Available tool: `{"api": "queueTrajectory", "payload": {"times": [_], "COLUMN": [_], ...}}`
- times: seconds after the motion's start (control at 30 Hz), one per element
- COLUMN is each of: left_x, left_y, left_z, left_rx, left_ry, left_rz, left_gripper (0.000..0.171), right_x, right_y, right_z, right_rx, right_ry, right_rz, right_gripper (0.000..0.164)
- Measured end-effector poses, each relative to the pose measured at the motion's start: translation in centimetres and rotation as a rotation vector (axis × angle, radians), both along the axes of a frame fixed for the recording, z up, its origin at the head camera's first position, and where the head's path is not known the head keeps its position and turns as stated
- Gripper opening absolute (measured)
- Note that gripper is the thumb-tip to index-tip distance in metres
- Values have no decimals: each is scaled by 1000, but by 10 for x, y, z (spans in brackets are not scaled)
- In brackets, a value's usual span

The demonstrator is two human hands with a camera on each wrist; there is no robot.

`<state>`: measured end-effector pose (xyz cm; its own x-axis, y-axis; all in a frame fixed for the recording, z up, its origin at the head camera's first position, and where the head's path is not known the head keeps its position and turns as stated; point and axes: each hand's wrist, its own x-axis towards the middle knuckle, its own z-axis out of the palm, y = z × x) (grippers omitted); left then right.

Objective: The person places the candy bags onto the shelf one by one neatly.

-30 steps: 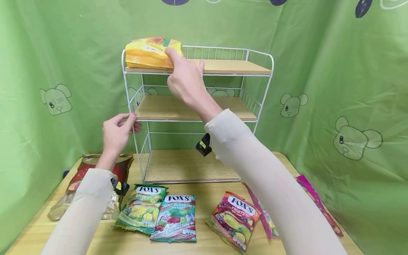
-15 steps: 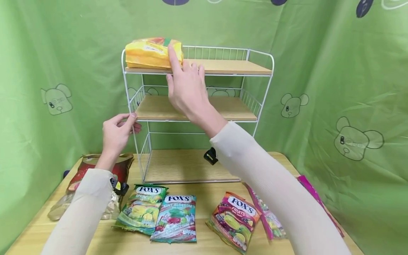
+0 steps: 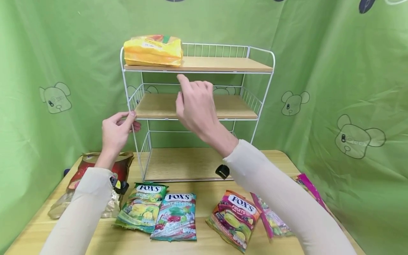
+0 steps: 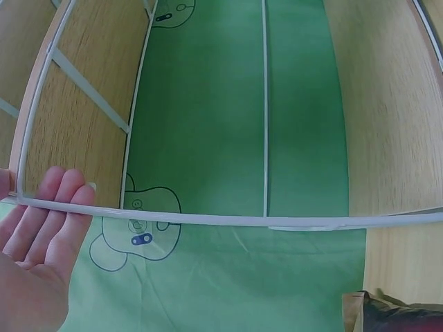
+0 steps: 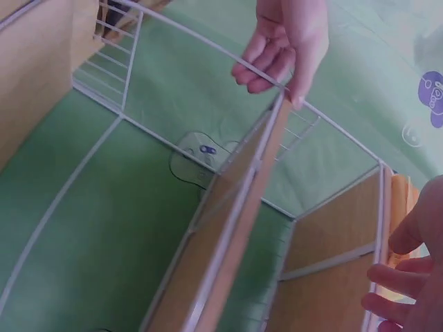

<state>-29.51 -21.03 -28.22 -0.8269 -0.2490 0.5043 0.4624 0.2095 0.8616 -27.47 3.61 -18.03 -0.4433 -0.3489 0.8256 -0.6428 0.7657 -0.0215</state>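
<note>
A white wire rack [image 3: 266, 88] with wooden shelves stands on the table. My left hand [image 3: 115, 131] holds its left front post at the middle shelf [image 3: 159, 106]. In the left wrist view the fingers [image 4: 66, 200] lie behind the post, with the thumb at the shelf's front edge. A yellow bag [image 3: 153, 51] lies on the left of the top shelf [image 3: 220, 63]. Just below and apart from that bag, my right hand [image 3: 199, 108] hangs in front of the middle shelf. Its fingers are loosely bent and hold nothing.
In front of the rack lie a green candy bag [image 3: 141, 209], a teal one [image 3: 176, 217] and an orange-purple one [image 3: 234, 221]. Pink bags [image 3: 275, 223] are partly under the right sleeve. A red and gold bag [image 3: 122, 170] stands behind the left forearm.
My right hand has left the yellow bag and moved down and slightly right, to in front of the middle shelf. The bag stays on the top shelf. My left hand keeps its hold.
</note>
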Motion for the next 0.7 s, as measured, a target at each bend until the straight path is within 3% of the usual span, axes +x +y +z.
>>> {"api": "queueTrajectory", "payload": {"times": [0.3,0.7], "left_x": [0,-1], "left_y": [0,0], "left_z": [0,1], "left_rx": [9,8], "left_ry": [-1,-9], "left_rz": [2,-5], "left_gripper": [42,41], "right_x": [-3,-12], "right_y": [15,36], "right_z": [-51,-131], "right_rx": [1,18], "right_ry": [-133,-327], "right_rz": [76,90], "right_gripper": [15,16]}}
